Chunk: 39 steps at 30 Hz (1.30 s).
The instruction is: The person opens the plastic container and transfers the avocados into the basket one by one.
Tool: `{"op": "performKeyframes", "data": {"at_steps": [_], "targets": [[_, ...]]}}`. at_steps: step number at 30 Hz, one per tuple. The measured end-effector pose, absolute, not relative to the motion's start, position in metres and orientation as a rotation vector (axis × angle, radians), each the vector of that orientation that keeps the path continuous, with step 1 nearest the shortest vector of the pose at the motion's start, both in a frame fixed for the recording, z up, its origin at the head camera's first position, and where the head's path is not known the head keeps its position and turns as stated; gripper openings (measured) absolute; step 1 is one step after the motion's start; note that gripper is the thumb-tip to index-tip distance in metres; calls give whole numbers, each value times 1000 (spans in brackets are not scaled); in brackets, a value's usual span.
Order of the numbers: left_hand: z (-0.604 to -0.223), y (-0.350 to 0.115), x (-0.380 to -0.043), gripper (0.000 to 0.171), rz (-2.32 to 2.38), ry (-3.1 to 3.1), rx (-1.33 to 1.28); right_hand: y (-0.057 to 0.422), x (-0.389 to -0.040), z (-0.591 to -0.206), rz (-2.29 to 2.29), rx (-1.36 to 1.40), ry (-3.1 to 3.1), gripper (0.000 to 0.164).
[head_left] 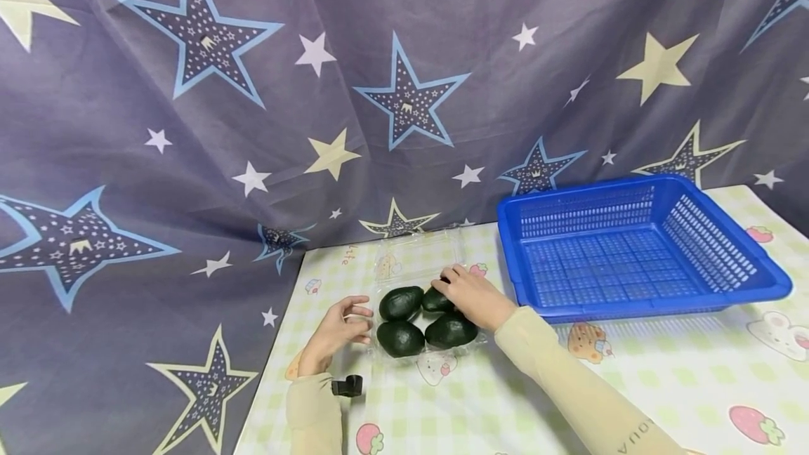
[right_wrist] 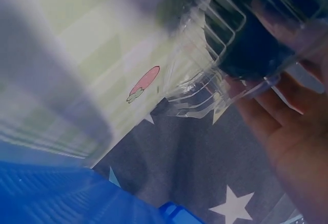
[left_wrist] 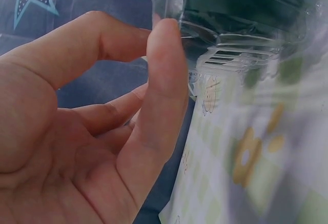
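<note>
Cream sleeves (head_left: 581, 385) reach in from the foreground over a checked tablecloth (head_left: 493, 413), bringing two hands to either side of a clear plastic container (head_left: 442, 359), its see-through lid (head_left: 422, 253) lying open behind. Four dark green avocados fill the tray in two rows of two. Fingers of the right hand (head_left: 478, 298) bend over the back right avocado (head_left: 435, 299), gripping it inside the tray, under the fingertips; the front right avocado (head_left: 451, 330) sits just below that hand. On the other side, the left hand (head_left: 337, 334) holds its fingers loosely curved and apart at the container's left wall, near the back left avocado (head_left: 401, 302) and front left avocado (head_left: 401, 339); whether it touches the plastic, one cannot tell. To the right, a blue basket (head_left: 632, 308) shows its slotted walls and gridded floor.
</note>
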<state>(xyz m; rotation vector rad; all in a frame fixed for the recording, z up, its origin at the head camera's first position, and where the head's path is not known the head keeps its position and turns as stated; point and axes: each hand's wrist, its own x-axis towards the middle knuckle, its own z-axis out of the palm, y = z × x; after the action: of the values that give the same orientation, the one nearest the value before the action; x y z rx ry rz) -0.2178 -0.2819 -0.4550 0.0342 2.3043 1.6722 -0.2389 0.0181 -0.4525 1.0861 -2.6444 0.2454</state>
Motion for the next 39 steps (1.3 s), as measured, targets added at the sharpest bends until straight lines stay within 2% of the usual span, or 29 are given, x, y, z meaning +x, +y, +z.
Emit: {"op": "performKeyframes", "data": {"at_steps": [11,39], "targets": [[-455,-281,-217,62,1687,2298,39,26,-230,-442,358,1059,-2664,55],[-457,-283,-219,62,1694,2304,45,70,-207,-394,504,967,-2552,57]]}}
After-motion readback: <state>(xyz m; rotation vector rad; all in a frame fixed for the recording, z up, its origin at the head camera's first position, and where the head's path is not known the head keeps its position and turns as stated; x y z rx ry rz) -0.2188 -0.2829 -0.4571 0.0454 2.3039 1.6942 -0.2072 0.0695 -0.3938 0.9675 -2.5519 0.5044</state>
